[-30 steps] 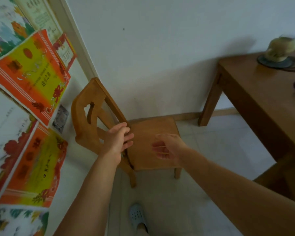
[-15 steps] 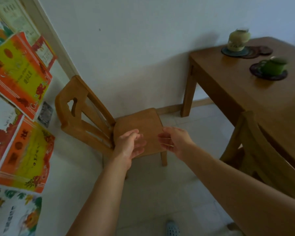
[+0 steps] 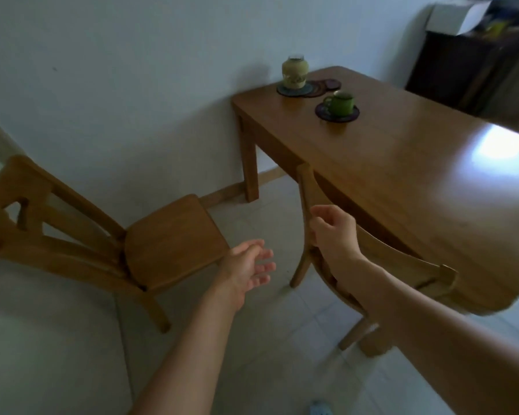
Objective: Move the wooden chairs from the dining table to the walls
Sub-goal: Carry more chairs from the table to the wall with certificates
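Note:
One wooden chair (image 3: 168, 244) stands in the corner at the left, its backrest against the left wall and its seat toward the room. A second wooden chair (image 3: 402, 262) is tucked under the long side of the dining table (image 3: 417, 181), its backrest toward me. My left hand (image 3: 249, 265) hovers open, palm up, just off the first chair's seat corner, holding nothing. My right hand (image 3: 333, 229) is at the left post of the second chair's backrest, fingers loosely curled and apart, with no firm grip visible.
On the table's far end stand a pale jar (image 3: 294, 71) on coasters and a green mug (image 3: 340, 102) on a dark coaster. A dark cabinet (image 3: 462, 61) fills the far right corner. Tiled floor lies between the chairs. My shoe (image 3: 319, 408) shows at the bottom.
Both hands have come off the corner chair. My view and my right hand have swung right to the chair at the table; the left hand trails, open.

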`<state>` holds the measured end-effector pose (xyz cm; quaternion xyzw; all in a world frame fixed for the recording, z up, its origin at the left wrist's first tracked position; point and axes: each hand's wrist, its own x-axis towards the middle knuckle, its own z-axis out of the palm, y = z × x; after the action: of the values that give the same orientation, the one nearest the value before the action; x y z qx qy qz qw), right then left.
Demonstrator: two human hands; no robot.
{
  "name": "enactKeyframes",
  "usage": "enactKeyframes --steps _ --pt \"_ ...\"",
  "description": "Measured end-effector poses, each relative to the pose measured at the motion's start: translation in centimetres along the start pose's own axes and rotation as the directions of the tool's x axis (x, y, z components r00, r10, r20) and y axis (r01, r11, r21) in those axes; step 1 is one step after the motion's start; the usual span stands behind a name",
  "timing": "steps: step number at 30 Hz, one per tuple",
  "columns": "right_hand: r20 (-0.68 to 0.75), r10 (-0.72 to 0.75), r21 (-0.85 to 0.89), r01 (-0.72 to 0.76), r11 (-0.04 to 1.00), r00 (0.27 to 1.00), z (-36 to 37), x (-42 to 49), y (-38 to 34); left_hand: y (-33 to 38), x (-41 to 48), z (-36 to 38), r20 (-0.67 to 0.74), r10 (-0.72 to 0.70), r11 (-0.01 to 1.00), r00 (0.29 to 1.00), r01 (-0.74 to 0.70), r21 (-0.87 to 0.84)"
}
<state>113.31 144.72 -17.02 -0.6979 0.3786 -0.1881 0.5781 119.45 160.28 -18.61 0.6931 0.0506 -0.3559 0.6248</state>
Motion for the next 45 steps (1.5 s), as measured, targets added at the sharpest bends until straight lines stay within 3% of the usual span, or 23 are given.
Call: enactKeyframes --steps 2,4,7,9,12,18,20,24,27,29,33,38,40,42,44,45 --pt "-0.039 -0.129 -0.136 0.122 0.983 0.991 -3.5 1.0 0.7 -0.1 -0.1 2.4 0.042 0.005 1.0 0.999 -0.006 0.029" --pt "0.011 -0.164 -0.309 0.159 0.938 0.986 -6.9 2.5 1.7 -0.2 0.1 5.2 0.083 -0.003 0.999 0.997 -0.001 0.048" --pt "0.224 0.054 -0.481 0.062 0.875 0.973 -11.5 4.9 3.5 -0.5 1.0 10.2 0.121 -0.043 0.998 0.992 0.038 0.046" --pt "0.374 0.22 -0.551 0.025 0.834 0.901 -14.1 6.1 4.3 -0.9 1.8 13.7 0.145 -0.085 0.996 0.986 0.082 0.025" --pt "0.539 0.386 -0.689 0.128 0.713 0.749 -16.8 8.1 5.6 -1.2 3.0 18.5 0.145 -0.149 0.987 0.978 0.156 -0.04" --pt "0.61 0.581 -0.773 0.246 0.584 0.539 -17.3 11.1 7.5 -2.2 5.3 22.6 -0.03 -0.165 0.976 0.986 0.159 -0.149" --pt "0.611 0.634 -0.776 0.199 0.599 0.474 -17.3 12.1 8.2 -2.3 5.7 22.9 -0.076 -0.172 0.97 0.982 0.155 -0.186" --pt "0.602 0.719 -0.753 -0.053 0.656 0.347 -17.3 13.8 9.3 -2.2 5.7 23.2 -0.129 -0.173 0.961 0.976 0.139 -0.238" --pt "0.534 0.747 -0.689 -0.307 0.656 0.397 -17.6 15.0 10.4 -2.3 6.0 23.2 -0.15 -0.168 0.963 0.974 0.13 -0.235" --pt "0.516 0.752 -0.664 -0.363 0.654 0.41 -17.3 14.9 10.8 -2.6 6.2 23.0 -0.153 -0.167 0.961 0.974 0.126 -0.245" --pt "0.614 0.679 -0.645 -0.239 0.725 0.402 -15.8 13.3 10.6 -2.7 6.2 21.7 -0.173 -0.15 0.966 0.973 0.108 -0.233" --pt "0.683 0.581 -0.61 -0.092 0.787 0.443 -14.2 10.9 9.7 -3.1 5.7 19.6 -0.205 -0.126 0.975 0.971 0.084 -0.205" --pt "0.685 0.544 -0.621 -0.004 0.784 0.484 -13.4 9.9 8.8 -3.5 5.5 18.7 -0.219 -0.127 0.975 0.967 0.081 -0.207" --pt "0.717 0.422 -0.614 0.217 0.759 0.555 -12.3 8.5 7.7 -3.7 5.4 17.7 -0.235 -0.122 0.975 0.964 0.072 -0.211" --pt "0.777 0.224 -0.592 0.56 0.58 0.589 -11.0 6.8 7.4 -3.8 5.2 16.9 -0.238 -0.107 0.974 0.965 0.054 -0.22" --pt "0.791 0.151 -0.585 0.661 0.47 0.593 -10.4 5.7 7.4 -3.8 5.0 16.5 -0.238 -0.101 0.973 0.966 0.047 -0.224"
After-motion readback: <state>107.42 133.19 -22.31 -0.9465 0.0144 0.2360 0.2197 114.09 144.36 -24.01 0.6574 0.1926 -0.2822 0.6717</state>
